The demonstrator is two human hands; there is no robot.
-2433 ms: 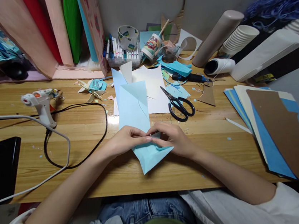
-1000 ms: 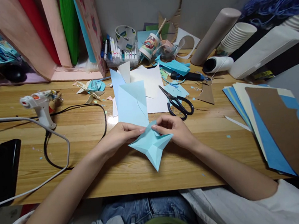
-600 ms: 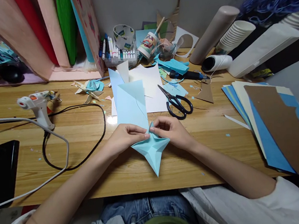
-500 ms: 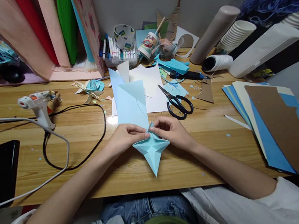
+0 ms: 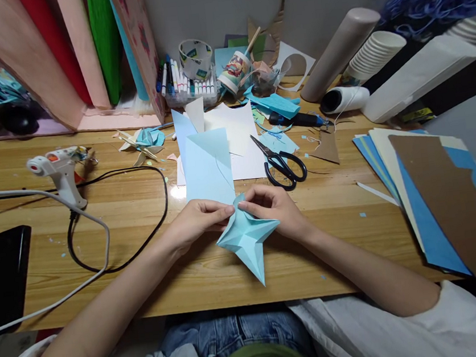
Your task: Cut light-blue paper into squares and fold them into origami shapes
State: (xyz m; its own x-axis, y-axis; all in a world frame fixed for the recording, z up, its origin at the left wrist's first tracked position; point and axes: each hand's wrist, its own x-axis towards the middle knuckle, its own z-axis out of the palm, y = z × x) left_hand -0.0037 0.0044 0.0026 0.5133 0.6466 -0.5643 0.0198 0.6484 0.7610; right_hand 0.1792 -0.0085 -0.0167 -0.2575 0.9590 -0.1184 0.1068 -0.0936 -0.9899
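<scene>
A light-blue folded paper star (image 5: 249,243) with creased points hangs between my hands, its longest tip aimed down toward the table's front edge. My left hand (image 5: 208,215) pinches it near the upper point, thumb and fingers closed on the paper. On the other side of that same point, my right hand (image 5: 272,206) grips the paper between thumb and curled fingers. Just beyond my hands lies a pale-blue paper sheet (image 5: 208,170) on top of white paper (image 5: 245,143). Black-handled scissors (image 5: 280,163) rest to the right of it, blades slightly apart.
To the left stands a white glue gun (image 5: 60,176) with a looping cable, near a black tablet-like object (image 5: 2,280). Stacked coloured card (image 5: 456,205) covers the right side. Markers (image 5: 188,84), a tape roll (image 5: 196,58) and paper scraps line the back.
The paper star has turned slightly, its lower tip swinging to the right, and its upper point shows more between my fingers. Both hands keep hold of it in nearly the same place.
</scene>
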